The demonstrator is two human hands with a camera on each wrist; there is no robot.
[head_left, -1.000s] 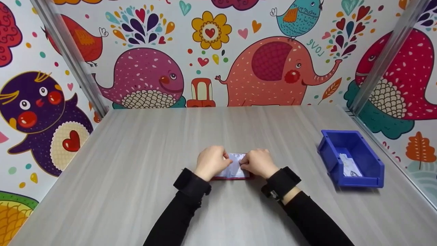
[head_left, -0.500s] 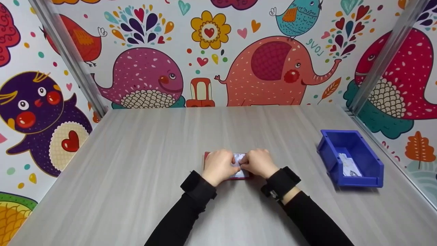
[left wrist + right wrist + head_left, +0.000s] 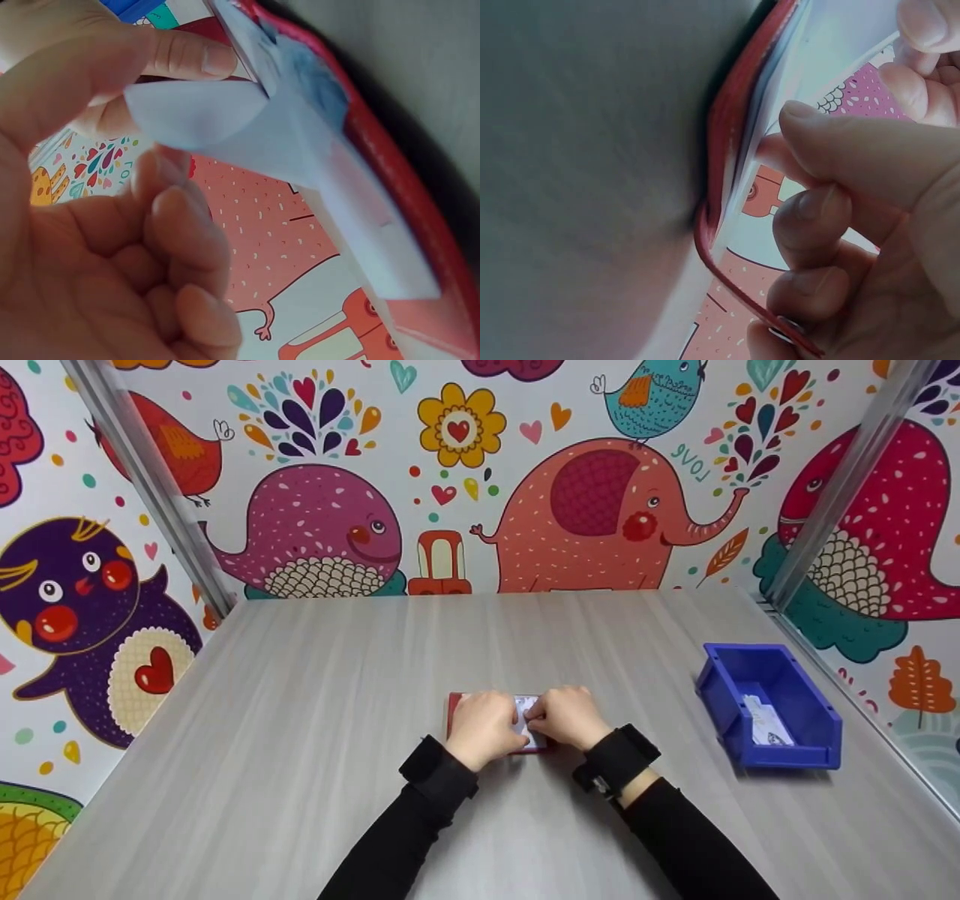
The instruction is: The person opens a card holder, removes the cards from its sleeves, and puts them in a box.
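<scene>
Left of centre on a pale wood-grained table [image 3: 300, 697], before a cartoon-animal wall [image 3: 450, 510], a person's left hand [image 3: 487, 731] arches over a red-covered booklet [image 3: 453, 709], hiding much of it. Its fingers curl beneath a bowed white leaf [image 3: 202, 112] with the thumb above, an arrangement that seems meant to raise the leaf from the rest; whether thumb and fingers actually grip it cannot be told.

The booklet lies open on the table in front of the person, between and partly under the two hands. Its long axis runs left to right across the person's front, one end of the cover showing past the left hand, the other reaching toward the right. A narrow red strap [image 3: 739, 285] with a metal snap hangs off the right-hand end.

Just beside the left hand but apart from it, the right hand [image 3: 568, 716] pinches the page edges between thumb and forefinger, apparently to steady the booklet. Its other fingers curl near the strap; contact there is unclear.

Farther right, well apart, stands a blue bin [image 3: 814, 690] holding white papers [image 3: 768, 722], perhaps placed aside to leave working room.
</scene>
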